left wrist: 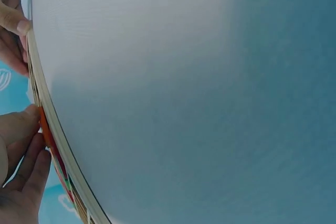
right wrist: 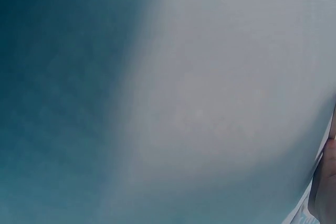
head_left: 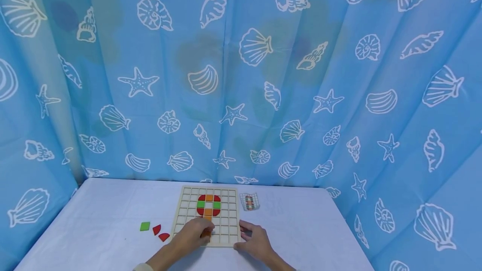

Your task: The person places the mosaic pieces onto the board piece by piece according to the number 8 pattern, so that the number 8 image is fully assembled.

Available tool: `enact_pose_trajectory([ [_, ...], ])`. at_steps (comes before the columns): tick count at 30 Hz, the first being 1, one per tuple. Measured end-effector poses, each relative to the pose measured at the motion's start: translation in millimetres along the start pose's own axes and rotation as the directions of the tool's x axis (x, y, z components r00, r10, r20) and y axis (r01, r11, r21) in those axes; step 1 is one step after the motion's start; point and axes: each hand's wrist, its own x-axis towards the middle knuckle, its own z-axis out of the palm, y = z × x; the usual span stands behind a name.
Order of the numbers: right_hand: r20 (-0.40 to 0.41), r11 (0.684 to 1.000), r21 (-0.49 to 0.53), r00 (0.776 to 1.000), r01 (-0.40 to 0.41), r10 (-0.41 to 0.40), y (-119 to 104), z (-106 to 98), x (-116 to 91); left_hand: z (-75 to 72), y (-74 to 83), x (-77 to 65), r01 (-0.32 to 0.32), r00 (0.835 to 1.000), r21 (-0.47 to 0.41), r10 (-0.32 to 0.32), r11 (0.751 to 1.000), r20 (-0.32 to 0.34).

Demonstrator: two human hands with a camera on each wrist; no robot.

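A pale wooden grid board (head_left: pixel 230 223) lies on the white table. Red, green and orange tiles form a rounded ring (head_left: pixel 201 204) in its upper middle, with an orange tile (head_left: pixel 208 218) just below. Over the board's lower middle, my left hand (head_left: pixel 193 233) pinches an orange square tile (left wrist: pixel 44 123) at the grid; the fingers partly hide it. My right hand (head_left: pixel 257 241) holds the board's lower right corner, thumb at the front and fingers along the side. The right wrist view catches only a sliver of a hand (right wrist: pixel 326 179).
Left of the board lie a green square tile (head_left: pixel 144 226) and two red quarter-round tiles (head_left: pixel 156 229). A small pattern card (head_left: pixel 249 201) with a printed grid sits by the board's upper right. Behind the table (head_left: pixel 301 225) hangs a blue shell-print curtain (head_left: pixel 226 95).
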Motion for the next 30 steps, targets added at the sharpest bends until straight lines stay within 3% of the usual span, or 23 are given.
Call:
enact_pose_trajectory([
  [12,-0.009,0.999,-0.005,0.999,-0.041,0.041,-1,1,2,-1.0,-1.0,-1.3,-0.002,1.000,-0.067,0.003,0.998,0.014],
  [16,-0.004,0.999,-0.008,0.999,-0.050,0.050,-1,1,1,-5.0,-1.7,-6.6,-0.005,1.000,-0.021,0.005,1.000,0.000],
  [20,0.005,0.999,-0.014,0.999,-0.047,0.047,-2,2,0,-9.5,-10.5,-17.8,0.017,0.998,0.075,-0.013,0.997,-0.059],
  [25,0.010,0.999,-0.023,0.999,-0.033,0.033,0,2,1,-20.8,-29.0,-31.6,0.102,0.984,0.154,-0.077,0.983,-0.158],
  [30,0.005,0.999,-0.032,0.999,-0.039,0.039,2,1,2,-40.4,-43.4,-44.1,0.267,0.951,0.153,-0.234,0.952,-0.204],
])
